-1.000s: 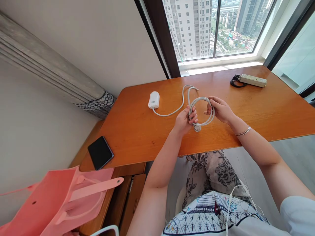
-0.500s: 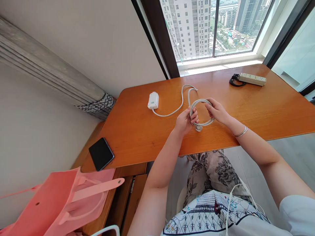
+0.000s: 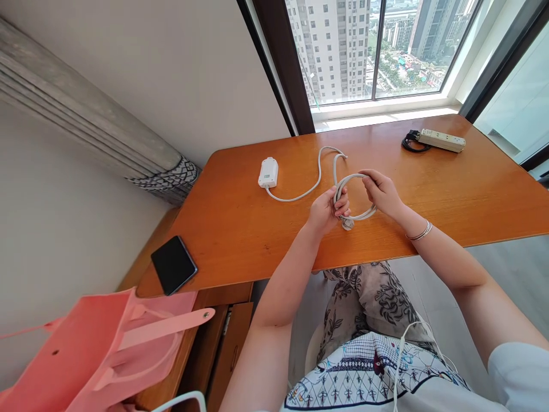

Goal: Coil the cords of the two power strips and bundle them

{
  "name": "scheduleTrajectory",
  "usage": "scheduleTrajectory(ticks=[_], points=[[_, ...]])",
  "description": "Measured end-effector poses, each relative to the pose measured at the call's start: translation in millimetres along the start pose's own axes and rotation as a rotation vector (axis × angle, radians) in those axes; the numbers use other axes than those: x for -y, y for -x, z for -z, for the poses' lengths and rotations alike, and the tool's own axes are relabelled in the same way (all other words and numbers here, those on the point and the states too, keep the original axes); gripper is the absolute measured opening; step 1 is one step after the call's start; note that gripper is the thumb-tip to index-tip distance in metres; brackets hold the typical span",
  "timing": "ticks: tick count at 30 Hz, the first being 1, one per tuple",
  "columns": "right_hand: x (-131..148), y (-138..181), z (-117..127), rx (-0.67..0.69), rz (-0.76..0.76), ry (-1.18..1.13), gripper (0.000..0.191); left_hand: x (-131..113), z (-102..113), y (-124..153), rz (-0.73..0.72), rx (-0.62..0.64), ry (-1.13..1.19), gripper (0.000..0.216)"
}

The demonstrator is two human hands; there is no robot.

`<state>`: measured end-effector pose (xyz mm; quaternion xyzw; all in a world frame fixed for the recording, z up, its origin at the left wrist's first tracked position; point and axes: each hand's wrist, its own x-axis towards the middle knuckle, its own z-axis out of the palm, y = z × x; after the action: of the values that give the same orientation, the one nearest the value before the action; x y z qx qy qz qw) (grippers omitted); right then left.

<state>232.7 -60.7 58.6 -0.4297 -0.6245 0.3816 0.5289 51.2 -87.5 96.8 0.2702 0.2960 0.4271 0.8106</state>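
Note:
A white cable (image 3: 362,216) is wound into a round coil above the desk, held between both hands. My left hand (image 3: 328,210) is closed around the coil's left side. Just below those fingers hangs the cable's plug (image 3: 347,224), pale and partly hidden. On the coil's upper right, my right hand (image 3: 381,191) pinches the cable with thumb and fingers. From the coil a loose stretch loops over the desk to a white power strip (image 3: 268,173) lying at the left, apart from both hands.
The wooden desk (image 3: 240,229) runs up to a window. A beige power strip (image 3: 441,140) with a black cord lies at the far right. A dark tablet (image 3: 174,265) rests at the left edge, beside a pink bag (image 3: 103,343). A chair edge and white cord are below.
My right hand has shifted slightly along the coil's top, and the loop beyond it has been drawn a little closer. The view has moved slightly.

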Motion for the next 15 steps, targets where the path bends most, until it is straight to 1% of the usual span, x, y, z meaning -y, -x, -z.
scheduleTrajectory(ticks=[5, 7, 12, 15], points=[[2, -4, 6, 0.087, -0.179, -0.350, 0.059, -2, 2, 0, -0.007, 0.005, 0.043, 0.036], [3, -6, 9, 0.120, -0.267, -0.426, 0.054, -3, 3, 0, -0.034, 0.003, 0.057, 0.034], [6, -5, 12, 0.274, -0.501, -0.518, 0.039, -6, 5, 1, -0.119, -0.036, 0.068, 0.031], [8, -4, 10, 0.273, -0.523, -0.595, 0.027, -8, 4, 2, -0.156, -0.049, 0.092, 0.031]])
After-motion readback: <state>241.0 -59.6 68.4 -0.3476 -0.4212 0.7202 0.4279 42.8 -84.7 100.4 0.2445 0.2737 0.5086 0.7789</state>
